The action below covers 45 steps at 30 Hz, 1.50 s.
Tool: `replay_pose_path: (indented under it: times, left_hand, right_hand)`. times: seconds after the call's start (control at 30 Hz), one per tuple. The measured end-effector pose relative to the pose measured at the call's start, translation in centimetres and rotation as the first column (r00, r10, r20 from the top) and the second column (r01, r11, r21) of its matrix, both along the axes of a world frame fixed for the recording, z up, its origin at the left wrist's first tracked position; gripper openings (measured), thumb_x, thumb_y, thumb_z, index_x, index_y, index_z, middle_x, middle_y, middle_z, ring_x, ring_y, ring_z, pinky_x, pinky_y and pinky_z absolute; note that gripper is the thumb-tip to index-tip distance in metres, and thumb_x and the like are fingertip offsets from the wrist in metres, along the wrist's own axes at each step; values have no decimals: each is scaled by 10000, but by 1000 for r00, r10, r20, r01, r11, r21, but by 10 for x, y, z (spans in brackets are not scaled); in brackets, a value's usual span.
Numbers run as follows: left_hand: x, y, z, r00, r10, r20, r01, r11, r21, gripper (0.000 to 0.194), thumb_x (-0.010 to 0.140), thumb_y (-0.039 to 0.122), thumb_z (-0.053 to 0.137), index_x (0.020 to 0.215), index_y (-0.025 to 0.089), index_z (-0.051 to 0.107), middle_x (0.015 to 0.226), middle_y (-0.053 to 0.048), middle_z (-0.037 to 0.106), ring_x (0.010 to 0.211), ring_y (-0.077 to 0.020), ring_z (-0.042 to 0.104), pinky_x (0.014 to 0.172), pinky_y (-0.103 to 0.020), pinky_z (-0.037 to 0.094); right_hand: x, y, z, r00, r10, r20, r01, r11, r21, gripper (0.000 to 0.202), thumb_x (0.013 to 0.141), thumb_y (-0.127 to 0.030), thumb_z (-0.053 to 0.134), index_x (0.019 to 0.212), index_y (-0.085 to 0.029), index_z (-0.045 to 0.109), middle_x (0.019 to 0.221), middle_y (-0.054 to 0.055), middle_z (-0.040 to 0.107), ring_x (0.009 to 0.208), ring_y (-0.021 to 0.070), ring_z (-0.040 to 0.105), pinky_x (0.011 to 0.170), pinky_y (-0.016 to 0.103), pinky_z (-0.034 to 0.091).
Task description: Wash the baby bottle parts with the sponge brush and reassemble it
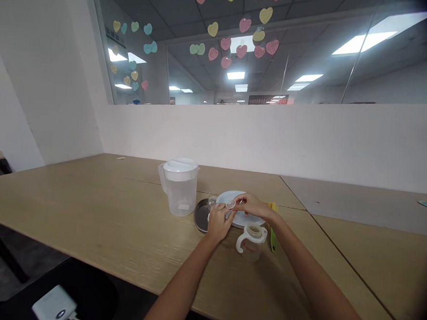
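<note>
My left hand (220, 222) and my right hand (250, 204) meet over the pale blue plate (229, 195). Between their fingertips is a small clear round piece (230, 204), pinched from both sides; its exact kind is too small to make out. A clear dome-shaped cover (212, 202) shows just behind my left fingers, over the dark round pan (200, 217). Below my right wrist an open baby bottle (252, 247) with a white handled collar stands upright. Something small and red on the plate is mostly hidden by my right hand.
A clear lidded pitcher (181, 192) stands left of the pan. Right of the plate lies a yellow-green long-handled tool (273, 236), partly behind my right forearm. The wooden table (87, 205) reaches a white wall at the back. A white power bank (55, 306) rests on a black chair.
</note>
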<state>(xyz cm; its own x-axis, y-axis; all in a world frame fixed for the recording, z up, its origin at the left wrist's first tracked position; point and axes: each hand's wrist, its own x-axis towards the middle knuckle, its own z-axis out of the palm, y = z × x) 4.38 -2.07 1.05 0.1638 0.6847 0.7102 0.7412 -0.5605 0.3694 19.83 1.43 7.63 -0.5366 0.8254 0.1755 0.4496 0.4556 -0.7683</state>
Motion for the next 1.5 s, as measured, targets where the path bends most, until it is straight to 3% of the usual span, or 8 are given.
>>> replay_pose_path:
  times: [0.23, 0.33, 0.5, 0.7, 0.8, 0.93, 1.13, 1.5]
  left_hand:
    - [-15, 4, 1, 963, 265, -38, -264, 964, 37, 317, 902, 323, 371, 992, 185, 641, 958, -89, 663, 918, -218, 548, 825, -346, 373]
    - [-23, 11, -1, 916, 400, -13, -400, 916, -33, 287, 889, 252, 362, 901, 172, 637, 897, -91, 660, 873, -216, 552, 781, -331, 384]
    - [-27, 16, -5, 857, 508, -82, -515, 847, -135, 280, 870, 217, 352, 821, 153, 620, 879, -109, 650, 851, -225, 559, 740, -325, 388]
    - [-27, 13, -2, 864, 478, -155, -502, 834, -228, 181, 795, 194, 450, 818, 171, 628, 902, -104, 643, 902, -240, 554, 745, -319, 387]
    - [-27, 12, -1, 875, 451, -178, -484, 835, -261, 161, 748, 150, 479, 804, 186, 625, 919, -87, 637, 917, -229, 550, 761, -309, 388]
    - [-24, 11, -1, 875, 437, -209, -480, 839, -256, 179, 752, 127, 461, 831, 175, 613, 952, -104, 630, 919, -232, 554, 781, -318, 388]
    - [-24, 12, -2, 866, 466, -183, -499, 826, -261, 156, 759, 146, 447, 831, 155, 585, 906, -129, 641, 909, -255, 558, 757, -335, 385]
    - [-28, 5, 4, 906, 350, 238, -358, 934, -10, 124, 738, 118, 406, 778, 206, 484, 790, -40, 561, 804, -189, 526, 725, -293, 387]
  right_hand:
    - [19, 4, 2, 912, -221, 345, 180, 973, 146, 189, 775, -248, 519, 868, -152, 652, 756, 33, 669, 633, 105, 574, 553, 192, 421]
    - [24, 7, -3, 792, -364, 489, 242, 924, 296, 119, 719, -237, 584, 746, -170, 677, 806, 66, 681, 759, 167, 611, 633, 240, 419]
    - [23, 12, -19, 741, -361, 566, 248, 931, 269, 45, 563, -148, 673, 586, -185, 683, 710, 57, 686, 709, 195, 619, 590, 244, 393]
    - [18, 12, -14, 884, -254, 393, 140, 945, 296, 182, 732, -299, 568, 778, -199, 713, 637, 9, 662, 611, 123, 573, 561, 208, 382]
    - [21, 6, 7, 956, -279, 92, 230, 906, 356, 262, 775, -346, 513, 812, -154, 687, 589, 7, 618, 551, 112, 532, 539, 212, 391]
    - [29, -18, 40, 972, -199, -128, 223, 950, 216, 333, 760, -443, 531, 839, -143, 654, 590, 2, 589, 459, 82, 466, 435, 195, 368]
    - [33, -51, 63, 1000, -3, 12, 2, 998, 70, 287, 738, -417, 575, 837, -161, 657, 563, -16, 569, 455, 80, 483, 438, 194, 389]
    - [27, -62, 66, 999, -11, 32, 8, 995, 97, 265, 755, -397, 552, 869, -168, 620, 595, -9, 608, 470, 101, 534, 474, 216, 421]
